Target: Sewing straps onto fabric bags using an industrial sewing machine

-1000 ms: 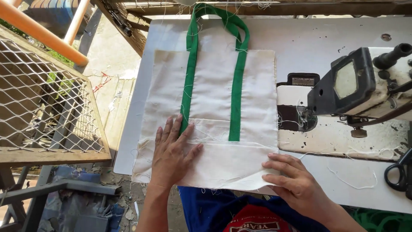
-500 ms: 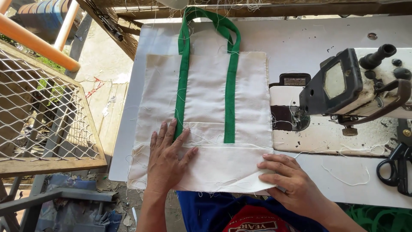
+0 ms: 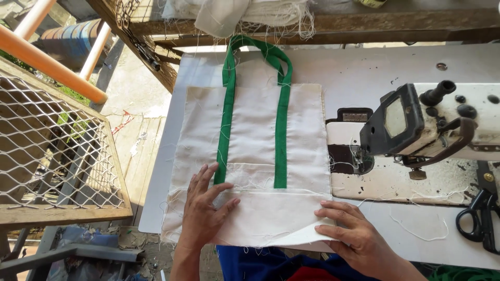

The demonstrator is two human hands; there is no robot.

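Two hands: both press flat on a cream cloth tote bag (image 3: 255,156) spread on a white sewing table (image 3: 359,67).
Left hand (image 3: 205,211): fingers spread, palm down on the bag's lower left panel, just below the end of one green strap (image 3: 225,130); it grips nothing.
Right hand (image 3: 351,234): open, fingertips resting on the bag's lower right corner, where the cloth edge curls up.
Bag position: flat at the table's left half, handle loop pointing away from the person, right edge just beside the sewing machine (image 3: 416,130).
Risk, cloth: the lifted corner could fold under and crease if the right hand slides; frayed threads along the hem could snag.
Risk, table edge: the bag's near edge overhangs toward the person's lap, so a loosened press could let it slip off.
Containers: the tote lies flattened and appears to hold nothing; its inside is hidden.
Nearby: black scissors (image 3: 479,216) at the far right; a pile of frayed cloth (image 3: 245,13) on the wooden shelf behind.
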